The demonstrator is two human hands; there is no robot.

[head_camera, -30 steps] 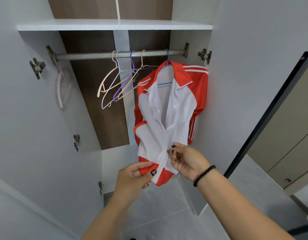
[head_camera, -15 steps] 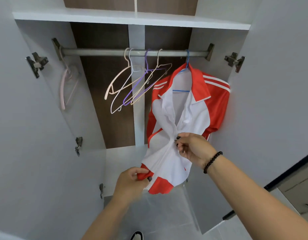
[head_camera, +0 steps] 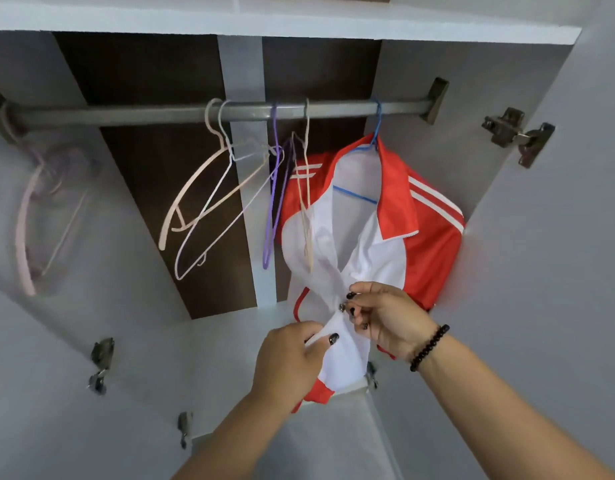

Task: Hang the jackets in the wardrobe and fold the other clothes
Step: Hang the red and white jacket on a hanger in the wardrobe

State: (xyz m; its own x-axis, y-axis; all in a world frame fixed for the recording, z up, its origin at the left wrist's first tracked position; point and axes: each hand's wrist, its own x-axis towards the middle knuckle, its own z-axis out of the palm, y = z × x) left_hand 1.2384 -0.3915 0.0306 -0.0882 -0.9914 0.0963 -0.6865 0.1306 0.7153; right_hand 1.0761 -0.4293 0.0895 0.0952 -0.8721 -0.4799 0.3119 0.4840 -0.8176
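Observation:
A red and white jacket (head_camera: 385,251) hangs on a blue hanger (head_camera: 375,140) from the grey rail (head_camera: 126,114) at the right end of the open wardrobe. My right hand (head_camera: 389,315) pinches the small metal zip pull at the jacket's front, about halfway up. My left hand (head_camera: 292,358) grips the white front fabric just below the zip pull and holds it taut. The jacket is open above the zip pull, with the collar spread. Its lower hem is partly hidden behind my left hand.
Several empty hangers (head_camera: 223,202), white, beige and purple, hang on the rail left of the jacket. A pink hanger (head_camera: 25,237) hangs at the far left. A white shelf (head_camera: 299,22) runs above. Open doors with metal hinges (head_camera: 517,136) stand on both sides.
My right hand has drawn the zip pull upward along the jacket front. My left hand has shifted up from the red hem onto the white fabric. The view has moved closer and tilted up.

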